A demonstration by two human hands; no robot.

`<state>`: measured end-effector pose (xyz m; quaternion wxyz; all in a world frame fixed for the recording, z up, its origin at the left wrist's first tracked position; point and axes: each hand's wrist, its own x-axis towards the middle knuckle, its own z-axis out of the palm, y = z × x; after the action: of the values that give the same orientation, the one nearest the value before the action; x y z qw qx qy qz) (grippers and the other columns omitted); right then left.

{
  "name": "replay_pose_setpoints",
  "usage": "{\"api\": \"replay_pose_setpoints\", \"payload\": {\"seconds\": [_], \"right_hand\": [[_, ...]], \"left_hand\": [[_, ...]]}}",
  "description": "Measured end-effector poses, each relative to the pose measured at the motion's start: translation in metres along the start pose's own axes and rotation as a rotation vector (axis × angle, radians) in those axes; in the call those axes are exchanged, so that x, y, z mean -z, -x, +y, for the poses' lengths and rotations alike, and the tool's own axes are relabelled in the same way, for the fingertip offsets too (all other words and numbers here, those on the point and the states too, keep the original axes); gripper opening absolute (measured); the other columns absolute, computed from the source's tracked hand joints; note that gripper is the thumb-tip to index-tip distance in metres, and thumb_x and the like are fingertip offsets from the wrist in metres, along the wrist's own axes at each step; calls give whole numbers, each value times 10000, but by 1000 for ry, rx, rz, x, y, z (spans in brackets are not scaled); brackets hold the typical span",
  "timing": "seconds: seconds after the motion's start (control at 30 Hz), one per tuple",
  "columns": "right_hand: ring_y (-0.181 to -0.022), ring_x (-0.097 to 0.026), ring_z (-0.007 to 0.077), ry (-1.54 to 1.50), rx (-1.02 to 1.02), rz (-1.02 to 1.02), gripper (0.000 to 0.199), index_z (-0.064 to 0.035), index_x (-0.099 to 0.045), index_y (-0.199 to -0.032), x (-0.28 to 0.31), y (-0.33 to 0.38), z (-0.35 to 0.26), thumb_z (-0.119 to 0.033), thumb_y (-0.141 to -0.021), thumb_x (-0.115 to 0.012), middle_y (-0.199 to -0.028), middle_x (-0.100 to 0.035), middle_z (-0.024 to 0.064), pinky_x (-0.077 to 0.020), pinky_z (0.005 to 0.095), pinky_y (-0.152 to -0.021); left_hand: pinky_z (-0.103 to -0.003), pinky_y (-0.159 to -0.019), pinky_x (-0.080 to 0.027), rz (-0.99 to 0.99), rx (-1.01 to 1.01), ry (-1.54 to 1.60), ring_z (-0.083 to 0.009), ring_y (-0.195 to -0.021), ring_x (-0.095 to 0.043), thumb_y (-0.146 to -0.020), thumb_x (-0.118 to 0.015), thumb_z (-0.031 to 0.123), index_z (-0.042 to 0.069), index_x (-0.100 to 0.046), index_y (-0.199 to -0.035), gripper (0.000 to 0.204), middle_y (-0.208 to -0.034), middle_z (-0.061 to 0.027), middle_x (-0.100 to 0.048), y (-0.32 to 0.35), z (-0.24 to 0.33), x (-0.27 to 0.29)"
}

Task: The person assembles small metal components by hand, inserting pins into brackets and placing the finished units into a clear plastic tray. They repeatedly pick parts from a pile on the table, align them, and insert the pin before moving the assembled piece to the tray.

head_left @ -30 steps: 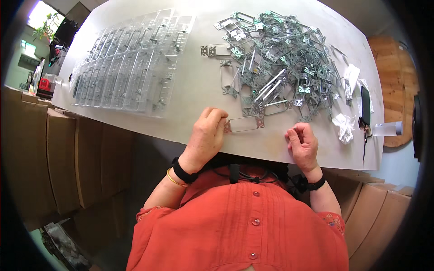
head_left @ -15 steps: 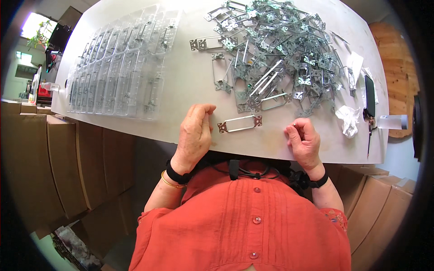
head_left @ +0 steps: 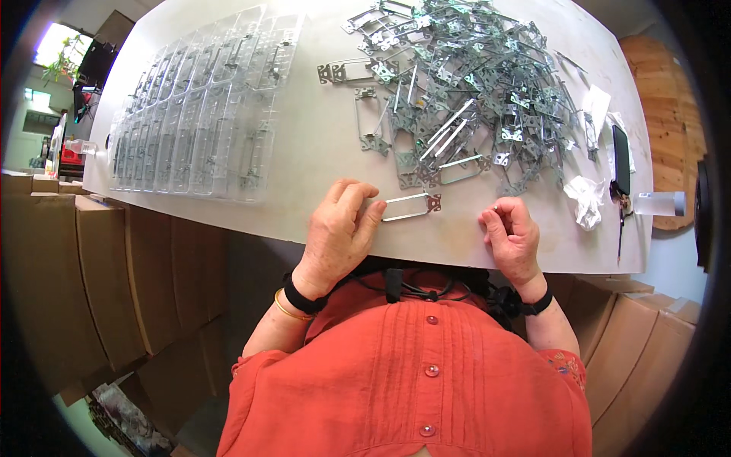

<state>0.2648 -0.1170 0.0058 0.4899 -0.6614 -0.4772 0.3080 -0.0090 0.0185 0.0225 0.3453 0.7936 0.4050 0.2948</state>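
Observation:
A slim metal frame bracket, with two long bars and a brown-tinted end plate, lies on the table near its front edge. My left hand has its fingers and thumb closed around the bracket's left end, which they hide. To the right of it and apart from the bracket, my right hand rests at the table edge with its fingers curled into a pinch. A tiny dark spot shows at those fingertips; what it is cannot be made out. Beyond both hands lies a large heap of similar metal brackets.
Clear plastic trays with metal parts in their compartments cover the left side of the white table. On the right are crumpled tissue, a black phone-like object and a clear bottle. Cardboard boxes stand below the left edge.
My left hand has moved right, from beside the bracket onto its left end, and has closed on it. My right hand has stayed in place.

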Motion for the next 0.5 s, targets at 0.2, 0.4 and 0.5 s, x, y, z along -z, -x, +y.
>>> {"api": "replay_pose_setpoints", "payload": {"seconds": [0.2,0.4,0.5], "right_hand": [[-655,-606,43,-77,16,29,118,-52,-594,-1089,1,3,6,-117,-1060,-688,-845,-680,-1,-479,205,-578],[-764,-664,67,-154,-57,41,117,-53,-602,-1130,6,3,3,-123,-1070,-674,-979,-712,26,-548,224,-650],[-880,-715,103,-242,-75,49,109,-43,-606,-1162,4,4,2,-86,-1074,-652,-1090,-721,61,-601,251,-763]], "left_hand": [[-335,-651,-514,37,-173,-61,-221,-720,-624,-965,-731,46,-1,-673,-1052,115,-1040,-139,-668,3,-5,-8],[-307,-648,-513,-87,-38,124,-143,-708,-626,-1013,-687,43,-4,-656,-1038,61,-818,-67,-618,7,10,-5],[-274,-608,-514,-149,75,307,-84,-678,-605,-1055,-666,85,-6,-659,-1051,92,-776,-13,-603,12,9,-13]]}}
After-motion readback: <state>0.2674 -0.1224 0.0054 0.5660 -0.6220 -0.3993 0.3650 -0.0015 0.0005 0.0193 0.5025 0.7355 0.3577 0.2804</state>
